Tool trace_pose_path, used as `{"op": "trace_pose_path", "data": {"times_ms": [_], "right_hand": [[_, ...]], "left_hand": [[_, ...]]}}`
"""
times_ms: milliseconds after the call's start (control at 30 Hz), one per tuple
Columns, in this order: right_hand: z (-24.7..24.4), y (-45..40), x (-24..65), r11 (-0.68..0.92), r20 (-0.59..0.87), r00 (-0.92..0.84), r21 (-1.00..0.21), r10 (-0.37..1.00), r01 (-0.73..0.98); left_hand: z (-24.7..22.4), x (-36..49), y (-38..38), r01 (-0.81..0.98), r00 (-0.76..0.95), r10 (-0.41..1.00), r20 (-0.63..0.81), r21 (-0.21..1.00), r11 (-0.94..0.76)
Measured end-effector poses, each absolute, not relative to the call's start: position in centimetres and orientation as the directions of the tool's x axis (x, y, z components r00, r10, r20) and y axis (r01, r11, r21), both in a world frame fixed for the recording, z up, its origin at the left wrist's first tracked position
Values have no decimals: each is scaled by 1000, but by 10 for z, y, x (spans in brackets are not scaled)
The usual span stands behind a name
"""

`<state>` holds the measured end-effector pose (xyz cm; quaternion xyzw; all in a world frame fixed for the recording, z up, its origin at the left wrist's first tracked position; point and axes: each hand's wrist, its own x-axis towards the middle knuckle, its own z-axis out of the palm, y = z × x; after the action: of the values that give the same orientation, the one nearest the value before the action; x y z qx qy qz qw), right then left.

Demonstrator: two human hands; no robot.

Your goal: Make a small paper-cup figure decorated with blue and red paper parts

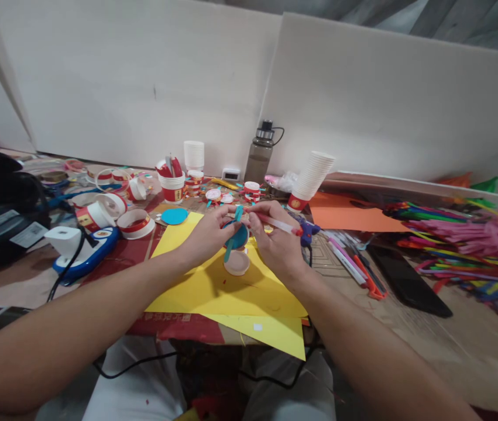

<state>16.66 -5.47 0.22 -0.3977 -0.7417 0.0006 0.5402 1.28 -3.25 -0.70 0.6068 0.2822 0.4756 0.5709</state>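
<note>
My left hand is closed on a small round teal craft piece, with a teal strip crossing it. Between the fingers of my right hand lies a slim pale pen with a red end. The right fingertips meet the craft piece's right side; whether the pen's tip touches it is hidden. Just below both hands, a round white cup base rests on yellow paper. A blue glue gun lies right of my right hand.
Cut cup rings, a blue power strip and a teal disc are on the left. Behind stand a water bottle and stacked paper cups. Rightward lie pens, a phone and pipe cleaners.
</note>
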Motion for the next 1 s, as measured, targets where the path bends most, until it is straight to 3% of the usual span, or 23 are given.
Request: {"op": "trace_pose_path", "data": {"times_ms": [1000], "right_hand": [[3, -55, 167, 675, 808, -108, -401, 579, 619]], "left_hand": [[-5, 13, -34, -168, 392, 879, 271, 961, -221]]}}
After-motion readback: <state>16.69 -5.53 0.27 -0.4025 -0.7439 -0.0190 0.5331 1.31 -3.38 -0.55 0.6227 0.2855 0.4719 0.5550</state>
